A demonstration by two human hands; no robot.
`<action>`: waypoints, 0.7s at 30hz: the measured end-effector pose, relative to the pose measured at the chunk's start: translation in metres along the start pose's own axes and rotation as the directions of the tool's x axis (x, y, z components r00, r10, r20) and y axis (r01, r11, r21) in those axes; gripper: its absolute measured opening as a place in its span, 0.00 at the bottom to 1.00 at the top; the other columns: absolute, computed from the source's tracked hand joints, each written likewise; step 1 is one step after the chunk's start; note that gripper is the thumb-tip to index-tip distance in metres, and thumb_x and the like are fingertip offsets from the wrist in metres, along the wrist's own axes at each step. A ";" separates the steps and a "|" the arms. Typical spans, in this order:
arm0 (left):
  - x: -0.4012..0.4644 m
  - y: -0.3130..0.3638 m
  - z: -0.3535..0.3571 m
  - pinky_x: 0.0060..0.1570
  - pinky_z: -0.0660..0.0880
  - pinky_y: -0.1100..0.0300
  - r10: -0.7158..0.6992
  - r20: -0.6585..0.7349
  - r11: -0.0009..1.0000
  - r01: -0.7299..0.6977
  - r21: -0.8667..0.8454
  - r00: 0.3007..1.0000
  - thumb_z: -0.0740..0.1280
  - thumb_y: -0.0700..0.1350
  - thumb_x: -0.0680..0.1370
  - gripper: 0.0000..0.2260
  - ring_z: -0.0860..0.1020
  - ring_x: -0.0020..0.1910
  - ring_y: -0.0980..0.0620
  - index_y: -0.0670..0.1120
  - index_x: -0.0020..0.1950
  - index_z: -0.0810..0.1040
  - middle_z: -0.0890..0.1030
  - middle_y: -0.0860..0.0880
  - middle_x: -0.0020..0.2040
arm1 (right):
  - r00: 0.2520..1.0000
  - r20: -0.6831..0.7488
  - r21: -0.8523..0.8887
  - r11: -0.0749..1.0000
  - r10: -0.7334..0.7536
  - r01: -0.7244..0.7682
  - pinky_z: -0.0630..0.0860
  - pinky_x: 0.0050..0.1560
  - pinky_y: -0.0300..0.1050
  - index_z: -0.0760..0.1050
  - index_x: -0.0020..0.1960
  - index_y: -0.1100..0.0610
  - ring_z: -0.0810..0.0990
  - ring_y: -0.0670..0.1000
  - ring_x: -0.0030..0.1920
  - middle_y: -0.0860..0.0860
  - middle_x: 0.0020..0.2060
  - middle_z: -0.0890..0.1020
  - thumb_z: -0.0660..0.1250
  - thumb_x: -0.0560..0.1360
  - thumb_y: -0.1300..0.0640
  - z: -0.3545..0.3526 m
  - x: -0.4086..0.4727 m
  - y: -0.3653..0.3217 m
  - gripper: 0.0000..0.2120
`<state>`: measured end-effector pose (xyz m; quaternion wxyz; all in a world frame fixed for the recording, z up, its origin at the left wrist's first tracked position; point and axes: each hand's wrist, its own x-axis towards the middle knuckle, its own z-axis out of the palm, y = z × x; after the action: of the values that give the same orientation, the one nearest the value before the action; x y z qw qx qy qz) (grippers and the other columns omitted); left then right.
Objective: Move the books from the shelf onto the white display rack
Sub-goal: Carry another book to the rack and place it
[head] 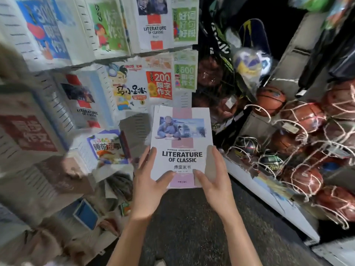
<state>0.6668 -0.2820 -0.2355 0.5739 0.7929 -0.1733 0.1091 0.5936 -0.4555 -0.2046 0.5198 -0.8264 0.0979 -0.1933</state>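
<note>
A small stack of white books with a pink stripe, titled "Literature of Classic" (181,146), is held upright in front of me. My left hand (148,181) grips its lower left edge, thumb on the cover. My right hand (213,177) grips the lower right edge, thumb also on the cover. Ahead and to the left rises the white display rack (87,31), its slotted panels carrying many books face out, among them a matching "Literature of Classic" (154,25).
Netted basketballs (305,116) and other balls fill the shelves at right, above a white shelf edge (269,200). A storybook (109,148) leans at the rack's lower left. A blue box (85,214) and clutter lie on the dark floor (184,227).
</note>
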 end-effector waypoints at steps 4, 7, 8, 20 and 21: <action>0.045 -0.029 0.009 0.67 0.65 0.70 -0.008 -0.064 0.998 0.012 0.065 0.998 0.74 0.51 0.69 0.36 0.60 0.74 0.67 0.43 0.74 0.66 0.64 0.49 0.75 | 0.997 0.062 0.102 0.993 0.049 -0.055 0.59 0.70 0.35 0.52 0.71 0.31 0.58 0.28 0.70 0.28 0.70 0.59 0.69 0.77 0.53 0.011 0.064 0.016 0.34; 0.066 -0.039 0.017 0.68 0.69 0.65 0.029 -0.019 0.995 -0.027 0.096 0.999 0.74 0.56 0.72 0.27 0.65 0.74 0.49 0.49 0.69 0.74 0.70 0.46 0.73 | 0.987 0.138 0.138 0.985 0.081 -0.100 0.65 0.73 0.55 0.55 0.73 0.28 0.63 0.42 0.75 0.36 0.74 0.64 0.70 0.76 0.48 0.027 0.104 0.037 0.34; 0.073 -0.048 0.020 0.71 0.66 0.63 0.040 0.019 0.991 -0.042 0.124 0.999 0.73 0.60 0.71 0.30 0.64 0.75 0.53 0.48 0.69 0.72 0.70 0.46 0.72 | 0.984 0.157 0.135 0.985 0.088 -0.110 0.66 0.73 0.59 0.56 0.74 0.29 0.63 0.46 0.76 0.39 0.75 0.64 0.70 0.75 0.46 0.032 0.115 0.045 0.35; 0.104 -0.125 0.083 0.61 0.59 0.82 -0.343 -0.094 0.931 0.352 0.097 0.935 0.78 0.39 0.70 0.40 0.54 0.68 0.81 0.54 0.75 0.60 0.54 0.66 0.73 | 0.966 0.256 0.112 0.992 0.035 -0.066 0.69 0.72 0.48 0.60 0.68 0.24 0.65 0.36 0.72 0.41 0.74 0.64 0.69 0.78 0.60 0.072 0.219 0.131 0.35; 0.104 -0.130 0.089 0.62 0.59 0.82 -0.363 -0.105 0.925 0.372 0.080 0.926 0.78 0.39 0.71 0.40 0.54 0.68 0.81 0.54 0.76 0.60 0.55 0.66 0.73 | 0.963 0.269 0.104 0.993 0.019 -0.049 0.69 0.71 0.41 0.61 0.69 0.28 0.62 0.30 0.70 0.39 0.74 0.63 0.68 0.79 0.61 0.073 0.225 0.137 0.33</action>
<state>0.8118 -0.3459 -0.3381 0.5516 0.8329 0.0095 0.0430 0.8335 -0.5374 -0.3067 0.5762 -0.8132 0.0301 -0.0761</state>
